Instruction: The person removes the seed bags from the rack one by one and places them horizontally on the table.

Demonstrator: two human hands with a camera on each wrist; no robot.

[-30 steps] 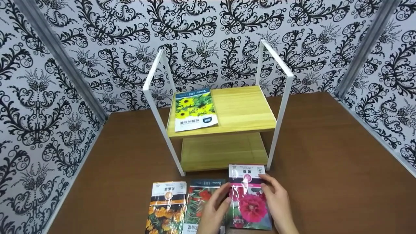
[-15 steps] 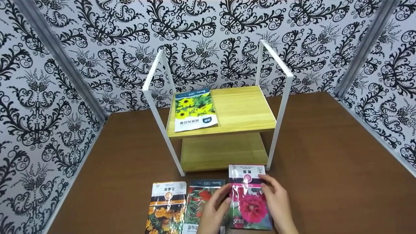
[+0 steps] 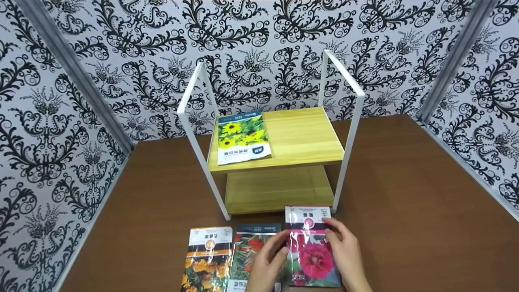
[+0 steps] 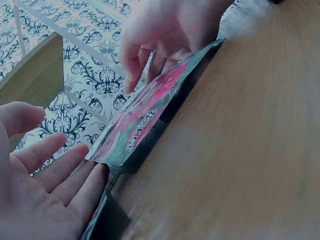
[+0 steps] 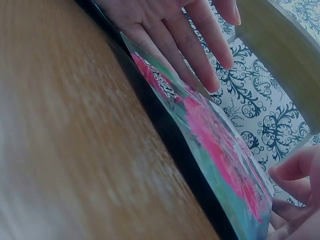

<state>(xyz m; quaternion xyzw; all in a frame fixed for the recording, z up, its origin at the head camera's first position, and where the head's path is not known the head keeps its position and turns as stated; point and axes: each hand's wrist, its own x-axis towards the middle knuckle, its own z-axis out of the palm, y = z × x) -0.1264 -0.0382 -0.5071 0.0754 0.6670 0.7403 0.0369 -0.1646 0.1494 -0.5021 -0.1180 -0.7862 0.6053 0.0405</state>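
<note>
Glossy rectangular packet with pink flower [image 3: 312, 248]: face up on brown wood-grain tabletop [image 3: 413, 202], between hands, long axis running from person toward white-framed two-tier wooden shelf [image 3: 302, 134]. Left hand [image 3: 268, 259]: fingers loosely spread, palm toward packet, fingertips at left long edge. Right hand [image 3: 345, 248]: fingers relaxed, tips at right long edge. Both about equally near; pinch not evident. Contact between packet and shelf: cannot be told.
</note>
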